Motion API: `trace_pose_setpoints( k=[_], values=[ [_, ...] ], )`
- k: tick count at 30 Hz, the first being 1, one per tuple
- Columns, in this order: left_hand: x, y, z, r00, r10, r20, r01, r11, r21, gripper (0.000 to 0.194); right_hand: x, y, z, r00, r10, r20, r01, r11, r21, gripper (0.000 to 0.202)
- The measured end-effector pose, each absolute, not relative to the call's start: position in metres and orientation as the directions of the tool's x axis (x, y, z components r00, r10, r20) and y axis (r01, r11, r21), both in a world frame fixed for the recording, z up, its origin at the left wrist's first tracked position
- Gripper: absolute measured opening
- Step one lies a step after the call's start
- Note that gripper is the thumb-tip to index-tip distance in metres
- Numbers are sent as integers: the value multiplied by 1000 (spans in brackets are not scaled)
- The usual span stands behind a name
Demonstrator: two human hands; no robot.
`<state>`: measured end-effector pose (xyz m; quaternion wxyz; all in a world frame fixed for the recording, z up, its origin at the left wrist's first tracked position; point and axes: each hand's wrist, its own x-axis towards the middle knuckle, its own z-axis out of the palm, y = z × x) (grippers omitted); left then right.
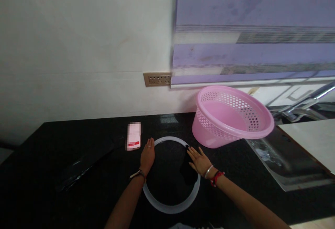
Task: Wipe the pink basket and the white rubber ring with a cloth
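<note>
A pale translucent ring [167, 208], like a large gasket, lies flat on the black countertop [65, 138]. My left hand [147, 156] rests flat on the counter at the ring's left rim, fingers together and pointing away from me. My right hand [199, 160] lies flat at the ring's right side, fingers spread, over a dark piece [187, 173] inside the ring that I cannot identify. Neither hand grips anything.
A pink perforated basket [230, 117] leans at the back right, partly over a steel sink [285, 159] with a tap [311, 100]. A pink-white phone-like object [134, 136] lies behind my left hand. A wall socket [157, 79] and a purple striped blind [251, 33] are behind.
</note>
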<state>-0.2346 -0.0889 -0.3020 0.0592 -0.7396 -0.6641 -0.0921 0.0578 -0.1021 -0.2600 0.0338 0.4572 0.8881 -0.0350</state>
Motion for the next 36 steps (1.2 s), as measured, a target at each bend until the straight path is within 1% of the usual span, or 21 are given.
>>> trace_pose_setpoints(
  k=[2, 5, 8, 11, 13, 17, 20, 23, 29, 33, 36],
  values=[
    [-235, -88, -301, 82, 973, 216, 995, -93, 40, 52, 55, -100, -256, -530, 839, -127, 847, 531, -24, 52],
    [-235, -87, -301, 70, 977, 204, 996, -80, 42, 52, 55, -102, -254, -554, 815, -168, 830, 556, -39, 52],
    [-235, -86, -301, 90, 979, 185, 995, -98, 35, 51, 56, -105, -255, -587, 796, -146, 808, 587, -44, 52],
    [-235, -86, -300, 82, 978, 192, 996, -87, 18, 51, 53, -103, -255, -528, 842, -114, 848, 530, -17, 53],
    [-235, -86, -299, 74, 976, 205, 997, -76, 3, 51, 52, -101, -253, -514, 847, -135, 856, 516, -19, 52],
    [-236, -86, -300, 119, 970, 212, 993, -120, -7, 50, 61, -111, -249, -584, 794, -167, 810, 583, -61, 52],
    [-237, -85, -303, 162, 965, 205, 986, -166, 1, 51, 60, -112, -249, -575, 800, -172, 817, 572, -68, 55],
    [-239, -84, -303, 178, 965, 195, 983, -184, 14, 50, 47, -92, -247, -574, 800, -175, 817, 573, -61, 54],
    [-240, -83, -301, 175, 966, 190, 983, -184, 26, 50, 41, -53, -235, -740, 633, -228, 664, 741, -97, 53],
    [-240, -81, -304, 186, 964, 190, 980, -196, 37, 51, 47, -46, -238, -784, 580, -222, 611, 784, -111, 54],
    [-240, -80, -306, 192, 964, 183, 977, -206, 56, 52, 34, -33, -242, -816, 541, -205, 569, 815, -112, 55]
  ],
)
